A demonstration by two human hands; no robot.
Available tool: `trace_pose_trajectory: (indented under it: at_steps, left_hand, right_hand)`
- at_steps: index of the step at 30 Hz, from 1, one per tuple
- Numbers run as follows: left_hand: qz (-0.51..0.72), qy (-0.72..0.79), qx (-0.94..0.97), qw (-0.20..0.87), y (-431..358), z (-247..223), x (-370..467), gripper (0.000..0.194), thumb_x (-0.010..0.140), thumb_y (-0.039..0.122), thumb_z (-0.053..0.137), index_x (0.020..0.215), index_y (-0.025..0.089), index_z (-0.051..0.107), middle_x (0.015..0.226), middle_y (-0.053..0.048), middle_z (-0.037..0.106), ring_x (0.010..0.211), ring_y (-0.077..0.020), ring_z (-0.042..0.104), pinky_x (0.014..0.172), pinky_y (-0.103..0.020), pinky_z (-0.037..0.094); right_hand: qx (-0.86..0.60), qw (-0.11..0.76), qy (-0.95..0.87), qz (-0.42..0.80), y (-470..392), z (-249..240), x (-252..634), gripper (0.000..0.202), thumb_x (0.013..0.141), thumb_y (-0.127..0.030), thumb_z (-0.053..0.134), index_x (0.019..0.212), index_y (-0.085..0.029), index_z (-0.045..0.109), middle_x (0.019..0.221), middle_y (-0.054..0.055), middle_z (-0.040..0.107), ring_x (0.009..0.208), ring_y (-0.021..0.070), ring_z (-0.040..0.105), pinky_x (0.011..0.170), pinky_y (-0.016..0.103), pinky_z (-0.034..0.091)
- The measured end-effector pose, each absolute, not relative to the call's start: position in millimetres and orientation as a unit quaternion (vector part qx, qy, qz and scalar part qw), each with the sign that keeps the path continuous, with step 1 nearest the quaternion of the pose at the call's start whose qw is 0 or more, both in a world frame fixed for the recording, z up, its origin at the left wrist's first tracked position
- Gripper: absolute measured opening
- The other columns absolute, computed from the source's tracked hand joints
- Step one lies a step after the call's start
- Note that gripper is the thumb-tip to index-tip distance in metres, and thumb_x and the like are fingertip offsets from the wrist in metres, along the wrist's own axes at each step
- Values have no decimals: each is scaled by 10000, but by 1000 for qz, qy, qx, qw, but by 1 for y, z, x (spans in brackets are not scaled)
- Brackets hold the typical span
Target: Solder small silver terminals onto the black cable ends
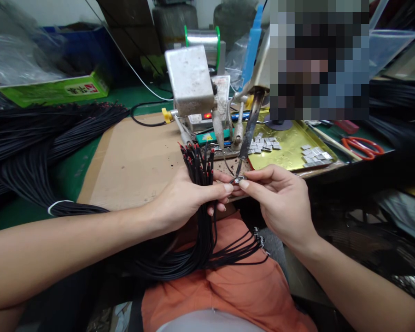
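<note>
My left hand [202,193] is wrapped round a bundle of black cables [202,170] whose stripped ends show red wire tips. Between that thumb and the fingers one cable end points toward my right hand [279,198]. My right hand pinches a small silvery metal connector [239,180] against that cable end. Directly above it, the tip of a soldering iron [250,124] fixed in a stand comes down to the connector. A thin solder feed tube [228,163] reaches the same spot. Cables with connectors on their ends [259,240] lie across my lap.
A yellow tray [290,154] holds several small metal connectors. Behind stand a metal soldering machine [189,80] and a solder spool [203,41]. Orange-handled scissors [362,147] lie to the right. More black cables [51,143] and a green box [55,90] are at left; cardboard [131,161] covers the table.
</note>
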State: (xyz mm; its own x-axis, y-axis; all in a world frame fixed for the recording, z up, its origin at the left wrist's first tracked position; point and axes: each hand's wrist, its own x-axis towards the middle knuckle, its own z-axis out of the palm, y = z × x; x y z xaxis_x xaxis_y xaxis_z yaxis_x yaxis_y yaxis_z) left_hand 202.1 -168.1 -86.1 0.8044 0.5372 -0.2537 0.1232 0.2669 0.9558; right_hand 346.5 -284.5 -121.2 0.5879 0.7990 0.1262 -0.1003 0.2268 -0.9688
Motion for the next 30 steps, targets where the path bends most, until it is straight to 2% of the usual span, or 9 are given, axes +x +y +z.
trace_pose_trajectory:
  at_steps: [5,20,25,30]
  left_hand:
    - [143,285,589,743,-169,-86,202,227,765,229,808,925,115,694,652,-17,665,566,-117,636,464,-173,479]
    - [136,261,567,769,-172,-88,201,179,767,214,815,907,139,733,668,-17,703,558,-107,652,465,-157,476]
    - [122,270,577,761,-173,-88,200,196,746,269,836,853,148,724,660,-10,690,563,-113,644,488,-178,481]
    - [102,276,600,744,-177,-84,200,247,711,307,857,816,133,717,634,-15,676,549,-116,611,514,-208,487]
  right_hand:
    - [-554,699,-331,309,-284,-120,346,112,791,-163,807,870,-195,733,806,4,775,721,146,764,711,227,629]
    - [-593,642,-368,317,-290,-101,353,147,753,-202,823,821,-171,696,772,41,760,708,181,746,697,283,622]
    - [-615,587,-393,351,-297,-87,360,162,777,-198,791,881,-179,667,778,36,735,708,177,735,671,272,616]
    - [-611,555,-424,374,-300,-85,353,224,815,-254,767,1002,-196,658,919,57,739,802,200,732,709,308,620]
